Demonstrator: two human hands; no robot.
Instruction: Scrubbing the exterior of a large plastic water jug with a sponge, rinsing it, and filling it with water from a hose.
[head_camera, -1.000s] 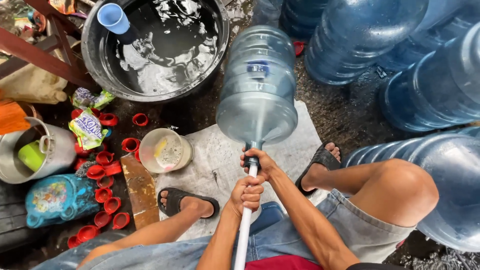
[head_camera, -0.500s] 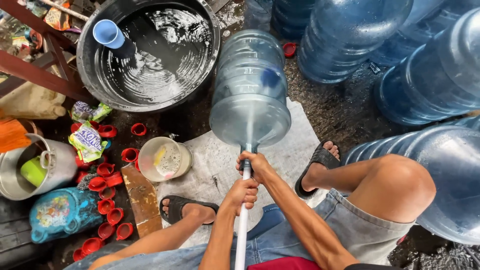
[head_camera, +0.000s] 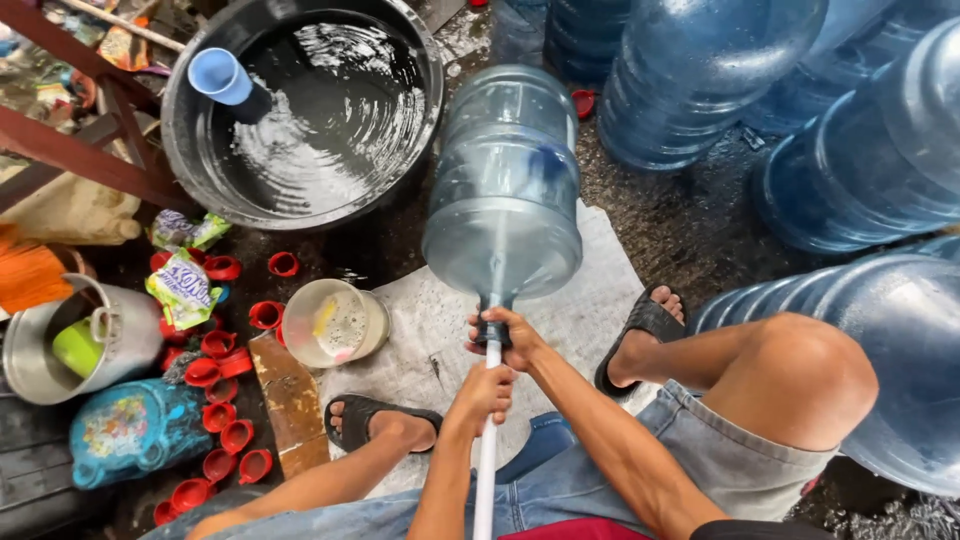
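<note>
A large clear blue water jug (head_camera: 505, 180) is laid on its side on a grey cloth (head_camera: 590, 310), its neck turned toward the person. A white rod (head_camera: 487, 450) is pushed into that neck. The neck is gripped by the right hand (head_camera: 508, 335), fingers wrapped tight around it and the rod's top. Just behind it, farther from the jug, the rod is clasped by the left hand (head_camera: 483, 392) in a closed fist.

Beyond the jug's left side, a wide dark basin (head_camera: 180, 150) is filled with rippling water, and a light blue cup (head_camera: 222, 78) is seen in it. Left of the jug's neck, a small cream bowl (head_camera: 335, 322) holds pale soapy liquid. Red caps (head_camera: 215, 360) are scattered farther left, beside a metal pot (head_camera: 80, 345) with a green item inside. To the right of the jug, more blue jugs (head_camera: 860, 150) are stacked.
</note>
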